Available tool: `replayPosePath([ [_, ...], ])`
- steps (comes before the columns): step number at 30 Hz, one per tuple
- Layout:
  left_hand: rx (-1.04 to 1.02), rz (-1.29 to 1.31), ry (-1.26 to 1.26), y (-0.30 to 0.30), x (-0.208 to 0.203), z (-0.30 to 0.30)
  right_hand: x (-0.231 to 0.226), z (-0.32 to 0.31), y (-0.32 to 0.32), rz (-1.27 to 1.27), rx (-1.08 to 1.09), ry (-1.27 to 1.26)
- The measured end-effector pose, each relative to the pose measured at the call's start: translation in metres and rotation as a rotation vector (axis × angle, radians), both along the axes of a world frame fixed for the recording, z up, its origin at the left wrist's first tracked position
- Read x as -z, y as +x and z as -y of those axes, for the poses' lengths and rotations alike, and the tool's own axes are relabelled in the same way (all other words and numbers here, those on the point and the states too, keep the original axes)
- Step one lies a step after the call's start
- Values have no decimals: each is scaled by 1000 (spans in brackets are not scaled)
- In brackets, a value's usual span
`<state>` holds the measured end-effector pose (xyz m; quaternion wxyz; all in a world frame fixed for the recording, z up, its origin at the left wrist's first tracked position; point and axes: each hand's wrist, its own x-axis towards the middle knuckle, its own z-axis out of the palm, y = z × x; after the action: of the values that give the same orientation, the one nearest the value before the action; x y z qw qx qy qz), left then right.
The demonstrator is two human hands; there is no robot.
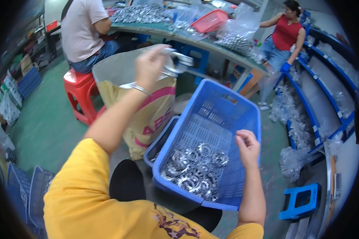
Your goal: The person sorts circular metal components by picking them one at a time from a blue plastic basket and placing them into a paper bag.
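My left hand is raised at the mouth of a large sack, its fingers closed on shiny metal rings that are blurred by motion. A bracelet circles that wrist. Below and to the right, a blue perforated plastic basket stands tilted in front of me, with many shiny metal rings heaped in its near end. My right hand hovers over the basket's right side, fingers loosely bent and a little apart, with nothing visible in them.
A second basket sits partly under the blue one. Behind is a workbench piled with metal parts and a red tray. One person sits on a red stool; another stands by blue shelving. A blue stool is at right.
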<state>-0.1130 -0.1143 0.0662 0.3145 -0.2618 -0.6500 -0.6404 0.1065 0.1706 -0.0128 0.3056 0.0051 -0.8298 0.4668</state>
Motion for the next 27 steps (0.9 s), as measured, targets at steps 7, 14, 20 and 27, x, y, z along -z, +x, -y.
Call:
replayPosePath([
  [7, -312, 381, -1252, -81, 47, 101, -2, 3, -11, -35, -5, 18],
  [14, -154, -350, -658, 20, 9, -23, 3, -11, -4, -13, 44, -41],
  [20, 935, 150, -2095, 115, 131, -116, 6, -1, -6, 9, -19, -63],
  [27, 866, -31, -2452, 157, 206, -122, 13, -3, -9, 119, -47, 39],
])
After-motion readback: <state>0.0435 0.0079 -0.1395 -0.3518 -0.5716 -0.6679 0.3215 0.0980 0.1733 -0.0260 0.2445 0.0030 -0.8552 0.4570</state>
